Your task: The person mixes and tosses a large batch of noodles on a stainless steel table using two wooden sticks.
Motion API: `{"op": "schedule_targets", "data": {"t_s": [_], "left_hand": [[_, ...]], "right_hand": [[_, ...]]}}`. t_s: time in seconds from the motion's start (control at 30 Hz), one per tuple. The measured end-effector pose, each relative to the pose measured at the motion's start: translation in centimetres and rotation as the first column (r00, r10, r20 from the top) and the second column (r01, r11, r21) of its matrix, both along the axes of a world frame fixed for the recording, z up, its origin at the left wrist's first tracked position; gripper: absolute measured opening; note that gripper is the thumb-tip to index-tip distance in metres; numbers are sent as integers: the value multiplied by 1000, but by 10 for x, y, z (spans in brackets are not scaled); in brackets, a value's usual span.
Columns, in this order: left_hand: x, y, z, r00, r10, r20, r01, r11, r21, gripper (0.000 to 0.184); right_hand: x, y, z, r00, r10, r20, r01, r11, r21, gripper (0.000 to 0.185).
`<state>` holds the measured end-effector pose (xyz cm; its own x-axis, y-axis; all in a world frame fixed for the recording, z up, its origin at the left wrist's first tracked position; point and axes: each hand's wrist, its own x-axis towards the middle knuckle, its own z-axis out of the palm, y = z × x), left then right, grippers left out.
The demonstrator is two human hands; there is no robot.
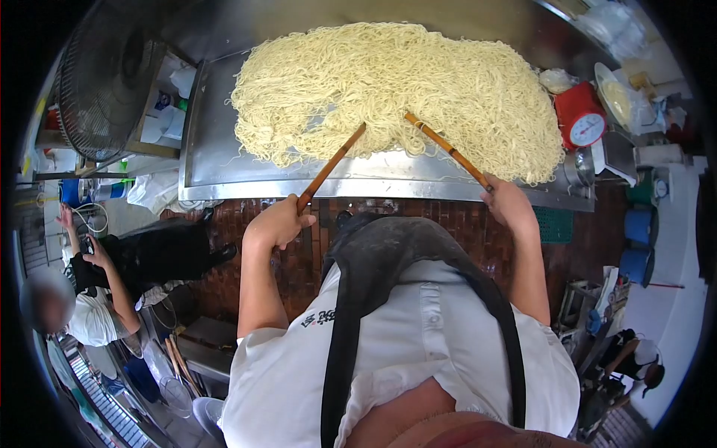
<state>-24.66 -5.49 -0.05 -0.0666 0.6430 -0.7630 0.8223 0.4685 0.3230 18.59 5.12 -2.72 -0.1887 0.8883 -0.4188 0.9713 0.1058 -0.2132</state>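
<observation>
A wide heap of pale yellow noodles (403, 82) is spread over the stainless steel table (216, 168) in front of me. My left hand (278, 222) is closed round the lower end of a wooden stick (332, 168), whose tip reaches the noodles' near edge. In my right hand (510, 203) is a second stick, bamboo-like with dark joints (452, 151); its tip lies among the noodles near the middle. The two sticks slant inward toward each other, tips apart. Bare metal shows through a thin patch of the noodles at left.
A red dial scale (581, 116) stands at the table's right end, beside a metal bowl (579, 166). At left is a large fan (104, 78). One person (101, 313) is at the left, another (635, 358) farther off at lower right. A green crate (554, 225) sits below the table edge.
</observation>
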Motion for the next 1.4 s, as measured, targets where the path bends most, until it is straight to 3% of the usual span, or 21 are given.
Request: {"op": "schedule_targets", "data": {"t_s": [1.4], "left_hand": [[-4,-2,-11,1000,29,9,-30,999,24,43]], "right_hand": [[-6,3,0,1000,17,19,-17,1000,7,44]]}}
